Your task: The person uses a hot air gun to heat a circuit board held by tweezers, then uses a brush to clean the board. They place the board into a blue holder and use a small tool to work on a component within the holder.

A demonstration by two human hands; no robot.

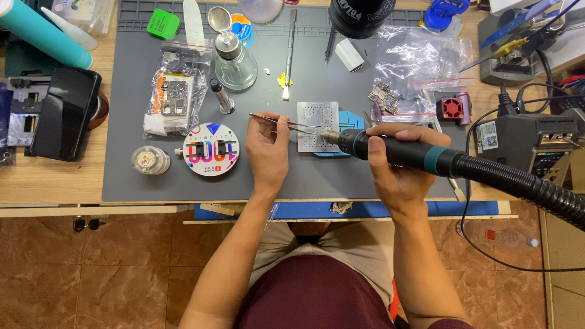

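Tweezers of thin steel (286, 124) pinched in my left hand (266, 149) steady the perforated metal stencil plate (317, 125) while my right hand (393, 159) fingers clasp the black hot-air handle (390, 149), nozzle close.

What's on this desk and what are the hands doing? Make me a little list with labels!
Place: grey work mat on a wooden desk
Left hand: pinches tweezers, tips at the metal stencil plate
Right hand: grips a black hot-air handle with a ribbed hose, nozzle at the plate
Nearby: round white holder, glass bottle, bagged circuit board
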